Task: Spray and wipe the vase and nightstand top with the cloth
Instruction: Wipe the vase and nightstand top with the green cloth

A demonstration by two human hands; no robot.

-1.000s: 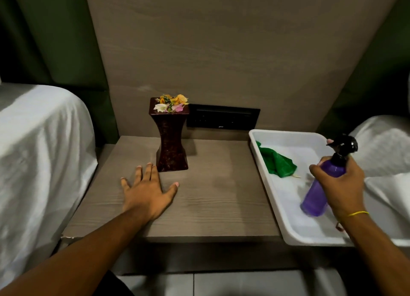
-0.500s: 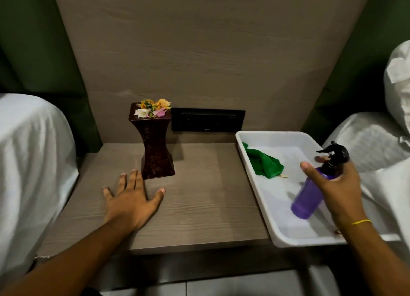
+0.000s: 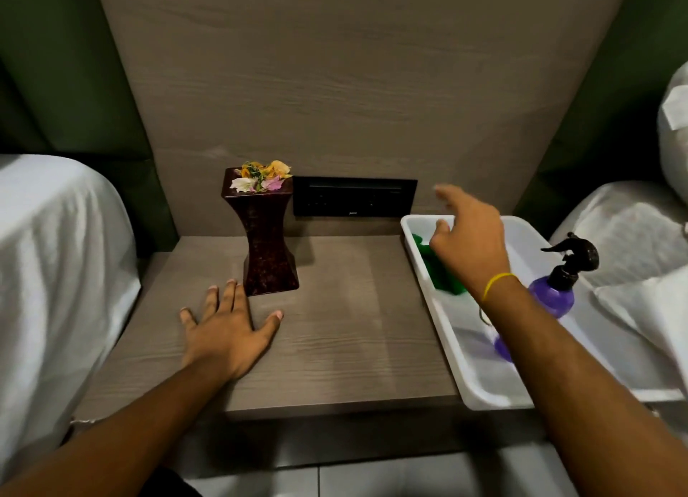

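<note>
A dark red vase (image 3: 266, 243) with flower petals on top stands upright at the back left of the wooden nightstand top (image 3: 346, 325). My left hand (image 3: 227, 329) lies flat on the wood, fingers spread, just in front of the vase's base. To the right a white tray (image 3: 446, 332) holds a green cloth (image 3: 441, 273) and a purple spray bottle (image 3: 556, 291) with a black trigger head. My right hand (image 3: 469, 243) hovers over the cloth with fingers apart and nothing in it; it hides part of the cloth.
A black switch panel (image 3: 353, 197) sits in the wooden wall panel behind the nightstand. White-sheeted beds (image 3: 56, 273) flank it on both sides, with a pillow (image 3: 674, 124) at far right. Grey floor tiles (image 3: 372, 478) show below the front edge.
My right hand has let go of the spray bottle, which now rests in the tray, and moved left and forward over the green cloth. My left hand has stayed flat.
</note>
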